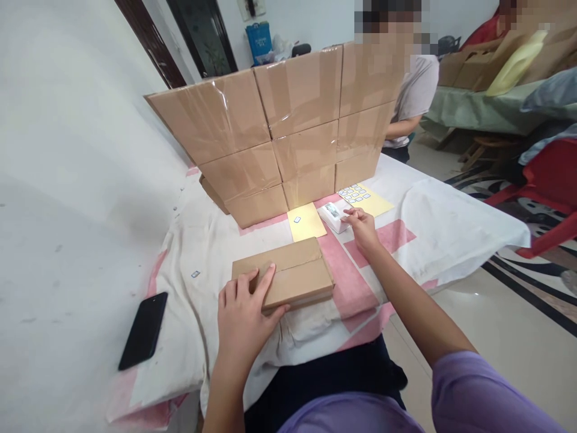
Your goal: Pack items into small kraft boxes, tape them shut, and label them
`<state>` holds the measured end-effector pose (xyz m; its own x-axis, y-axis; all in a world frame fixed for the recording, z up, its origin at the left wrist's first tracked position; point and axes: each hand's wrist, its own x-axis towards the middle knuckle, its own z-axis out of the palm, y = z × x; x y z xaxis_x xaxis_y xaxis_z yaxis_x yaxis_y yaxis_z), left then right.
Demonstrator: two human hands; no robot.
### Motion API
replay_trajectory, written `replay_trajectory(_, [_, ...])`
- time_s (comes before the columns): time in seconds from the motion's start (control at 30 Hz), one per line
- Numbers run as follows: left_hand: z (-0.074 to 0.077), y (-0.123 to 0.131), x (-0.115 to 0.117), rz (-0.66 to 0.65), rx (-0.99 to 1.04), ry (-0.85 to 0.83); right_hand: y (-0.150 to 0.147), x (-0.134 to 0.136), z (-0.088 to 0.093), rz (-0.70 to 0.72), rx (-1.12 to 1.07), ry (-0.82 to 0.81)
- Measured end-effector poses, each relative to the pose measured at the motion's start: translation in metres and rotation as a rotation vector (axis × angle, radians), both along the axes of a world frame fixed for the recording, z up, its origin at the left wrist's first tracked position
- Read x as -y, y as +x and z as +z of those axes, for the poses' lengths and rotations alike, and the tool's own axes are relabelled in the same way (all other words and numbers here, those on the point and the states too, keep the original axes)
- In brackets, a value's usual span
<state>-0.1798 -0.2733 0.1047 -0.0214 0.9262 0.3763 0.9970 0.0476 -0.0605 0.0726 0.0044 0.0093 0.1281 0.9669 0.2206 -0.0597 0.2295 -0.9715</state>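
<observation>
Cardboard box (297,267) lies flat on the worktop (428,204), apparently steadied by the left hand (246,307), whose fingers (265,281) spread open over one end. The right hand (363,228) bends its fingers at the white box (332,215); whether they grip, I cannot tell.

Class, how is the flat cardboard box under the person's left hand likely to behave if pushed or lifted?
The cardboard box is probably fairly stiff, as its edges look straight. Lying on a broad face, it seems unlikely to roll or tip. If pushed, it may drag the wrinkled tablecloth beneath.
</observation>
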Motion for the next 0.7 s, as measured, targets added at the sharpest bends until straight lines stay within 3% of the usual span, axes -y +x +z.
replay_trajectory(0.2, [-0.001, -0.001, 0.000, -0.001, -0.004, 0.003, 0.003, 0.006, 0.000, 0.036, -0.031, 0.000])
replay_trajectory(0.7, [-0.004, -0.001, 0.002, 0.006, -0.034, 0.034, 0.015, 0.016, -0.013, -0.125, 0.160, -0.169])
